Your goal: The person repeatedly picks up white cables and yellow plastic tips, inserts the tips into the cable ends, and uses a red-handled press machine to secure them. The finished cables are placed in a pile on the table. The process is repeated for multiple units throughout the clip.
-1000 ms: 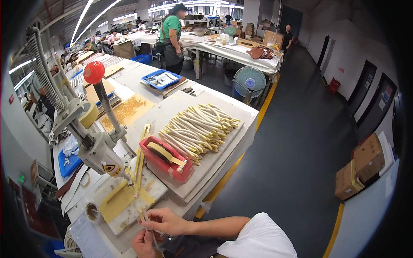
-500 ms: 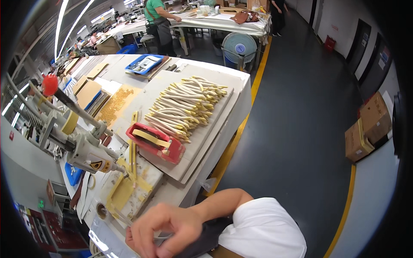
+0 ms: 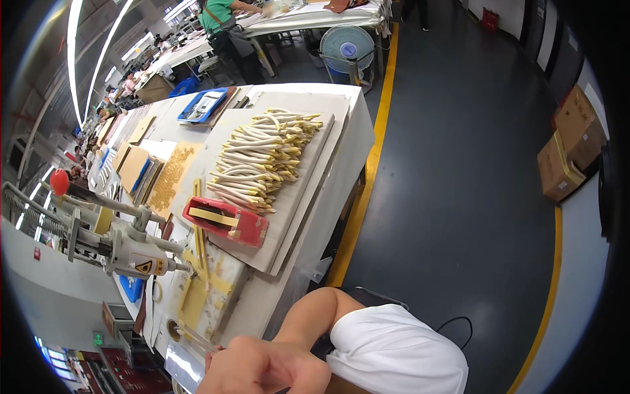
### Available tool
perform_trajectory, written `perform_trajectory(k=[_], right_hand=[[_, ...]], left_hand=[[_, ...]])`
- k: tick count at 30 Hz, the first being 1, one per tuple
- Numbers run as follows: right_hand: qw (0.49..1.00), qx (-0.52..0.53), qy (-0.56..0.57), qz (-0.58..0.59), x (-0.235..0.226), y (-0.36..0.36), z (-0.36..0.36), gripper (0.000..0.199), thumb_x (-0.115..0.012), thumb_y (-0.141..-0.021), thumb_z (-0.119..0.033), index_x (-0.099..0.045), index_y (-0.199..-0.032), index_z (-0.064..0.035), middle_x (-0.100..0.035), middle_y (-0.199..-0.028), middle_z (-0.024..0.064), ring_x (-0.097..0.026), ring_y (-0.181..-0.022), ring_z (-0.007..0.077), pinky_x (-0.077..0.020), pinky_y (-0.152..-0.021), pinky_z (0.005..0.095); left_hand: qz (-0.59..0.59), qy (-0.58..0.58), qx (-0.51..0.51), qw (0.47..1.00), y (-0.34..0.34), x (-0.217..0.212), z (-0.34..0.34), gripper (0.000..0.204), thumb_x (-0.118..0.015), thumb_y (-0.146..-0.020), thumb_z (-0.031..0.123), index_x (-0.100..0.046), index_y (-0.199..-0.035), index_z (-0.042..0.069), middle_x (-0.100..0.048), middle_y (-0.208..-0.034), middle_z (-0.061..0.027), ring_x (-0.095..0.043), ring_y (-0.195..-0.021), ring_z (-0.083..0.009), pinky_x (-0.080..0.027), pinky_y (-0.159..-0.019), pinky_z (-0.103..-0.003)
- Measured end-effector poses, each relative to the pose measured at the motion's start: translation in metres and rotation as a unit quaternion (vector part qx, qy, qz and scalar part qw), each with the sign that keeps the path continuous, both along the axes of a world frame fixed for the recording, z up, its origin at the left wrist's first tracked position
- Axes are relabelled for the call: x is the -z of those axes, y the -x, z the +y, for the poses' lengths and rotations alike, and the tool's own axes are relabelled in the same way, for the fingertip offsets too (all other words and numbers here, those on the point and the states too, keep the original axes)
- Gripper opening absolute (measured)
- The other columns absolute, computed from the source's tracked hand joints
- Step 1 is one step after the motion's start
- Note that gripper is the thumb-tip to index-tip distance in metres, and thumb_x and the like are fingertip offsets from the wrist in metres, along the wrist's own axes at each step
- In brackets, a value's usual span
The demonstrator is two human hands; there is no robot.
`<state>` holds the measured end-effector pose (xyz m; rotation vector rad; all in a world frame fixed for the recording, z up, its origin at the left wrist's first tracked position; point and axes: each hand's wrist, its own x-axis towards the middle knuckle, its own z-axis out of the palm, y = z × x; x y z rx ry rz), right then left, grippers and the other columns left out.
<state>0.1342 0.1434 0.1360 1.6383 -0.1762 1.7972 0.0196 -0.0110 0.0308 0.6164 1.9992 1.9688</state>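
Observation:
My right hand [image 3: 266, 368] is low in the view, its arm bent in from a white sleeve. Its fingers are curled; whatever they may hold is hidden. My left hand does not show. Just beyond the hand is a machine [image 3: 134, 253] with a red-knobbed lever, its nozzle over a yellowish plate [image 3: 191, 303]. A roll of tape [image 3: 173, 328] lies by the plate's near end. Farther off stands a red tape dispenser [image 3: 252, 230] with yellow tape. Behind it, a pile of whitish cord-like strips [image 3: 262, 157] with yellow ends rests on a grey board [image 3: 295, 217].
A blue tray [image 3: 203, 105] and small gold-coloured pieces [image 3: 176, 174] lie farther along the table. A standing fan [image 3: 346, 47] and a person in green [image 3: 216, 16] are beyond. Cardboard boxes [image 3: 579, 125] stand by the right wall. A yellow line [image 3: 377, 151] runs along the floor.
The view has turned a little, so the table and machine sit differently. My right hand has moved lower and slightly right in the picture, still curled.

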Motion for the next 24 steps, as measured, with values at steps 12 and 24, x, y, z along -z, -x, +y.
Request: perform_trajectory(k=[12,24], right_hand=[[0.999,-0.011,0.030,-0.006,-0.007,-0.011,-0.005,0.012,-0.074,-0.087,-0.008,-0.065,-0.079,-0.0054,-0.068,-0.087,0.0118,-0.063,-0.077,0.0227,-0.0497,-0.069,0.0317],[0.949,0.198,-0.132,-0.206,0.029,0.003,0.015,0.015,-0.071,-0.094,-0.014,-0.067,-0.092,0.0004,-0.067,-0.088,0.0114,-0.063,-0.076,0.0214,-0.0506,-0.067,0.0317]], left_hand=[[0.025,0.010,0.024,0.999,-0.004,0.001,-0.003,0.021,-0.058,-0.106,0.020,-0.063,-0.102,0.000,-0.066,-0.085,-0.0078,-0.058,-0.070,-0.0148,-0.048,-0.065,-0.028],[0.089,0.051,0.003,0.995,-0.014,0.000,-0.018,0.020,-0.058,-0.106,0.019,-0.062,-0.102,-0.001,-0.066,-0.084,-0.0085,-0.058,-0.069,-0.0150,-0.048,-0.064,-0.028]])
